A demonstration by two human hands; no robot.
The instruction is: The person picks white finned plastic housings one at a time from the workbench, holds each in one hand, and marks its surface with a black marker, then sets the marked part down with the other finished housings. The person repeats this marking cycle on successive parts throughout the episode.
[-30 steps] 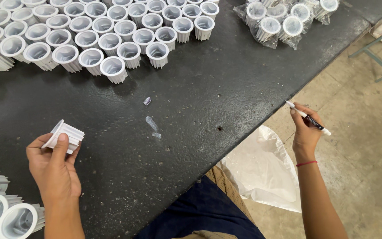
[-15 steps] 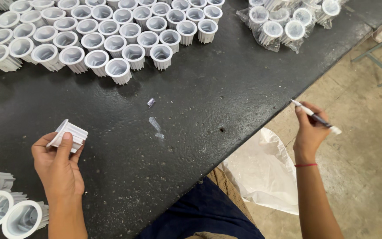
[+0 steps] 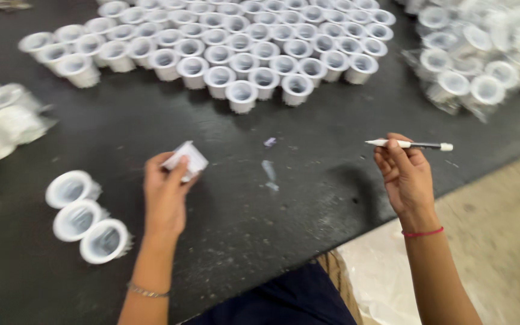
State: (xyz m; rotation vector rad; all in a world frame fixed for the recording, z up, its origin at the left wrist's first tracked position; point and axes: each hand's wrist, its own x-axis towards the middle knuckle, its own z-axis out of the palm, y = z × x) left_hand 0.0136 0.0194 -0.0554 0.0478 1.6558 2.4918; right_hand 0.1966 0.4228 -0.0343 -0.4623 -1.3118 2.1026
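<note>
Left hand (image 3: pixel 165 191): your fingers are clamped on a white ribbed cup (image 3: pixel 186 157), held above the dark table (image 3: pixel 308 198).
Right hand (image 3: pixel 405 176): at 3 o'clock, pinching a pen (image 3: pixel 409 145).
Cup rows (image 3: pixel 236 48): 12 o'clock.

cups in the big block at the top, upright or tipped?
Upright: the cups stand in rows on the table, open mouths facing up.

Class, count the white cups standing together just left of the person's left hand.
3: white cups run diagonally on the black table; others nearby are blurred.
</note>
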